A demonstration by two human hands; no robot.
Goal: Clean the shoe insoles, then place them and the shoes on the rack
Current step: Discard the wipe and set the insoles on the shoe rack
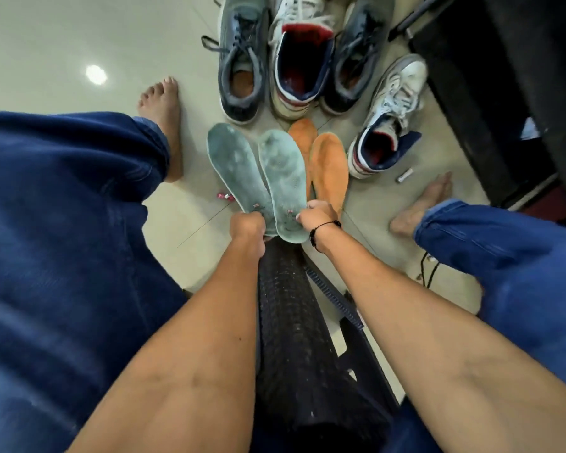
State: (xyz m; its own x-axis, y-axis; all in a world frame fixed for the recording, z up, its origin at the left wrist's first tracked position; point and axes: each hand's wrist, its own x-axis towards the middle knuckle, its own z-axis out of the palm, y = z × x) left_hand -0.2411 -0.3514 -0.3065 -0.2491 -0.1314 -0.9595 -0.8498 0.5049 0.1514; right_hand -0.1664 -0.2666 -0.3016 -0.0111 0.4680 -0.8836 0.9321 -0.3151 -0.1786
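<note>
head | my left hand [247,225] pinches one grey-green insole [234,168], right hand [316,215] pinches the other [283,178], heels held just above the orange insoles [329,168] | insoles dirty, shoes [294,53] beyond on floor, rack unseen; cleaning and racking left

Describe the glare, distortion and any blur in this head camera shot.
Head view: a round ceiling-light glare sits on the glossy floor; wide-angle lens bends the legs outward; the grey insoles held by left hand and right hand look sharp, the near forearms are softer.
</note>
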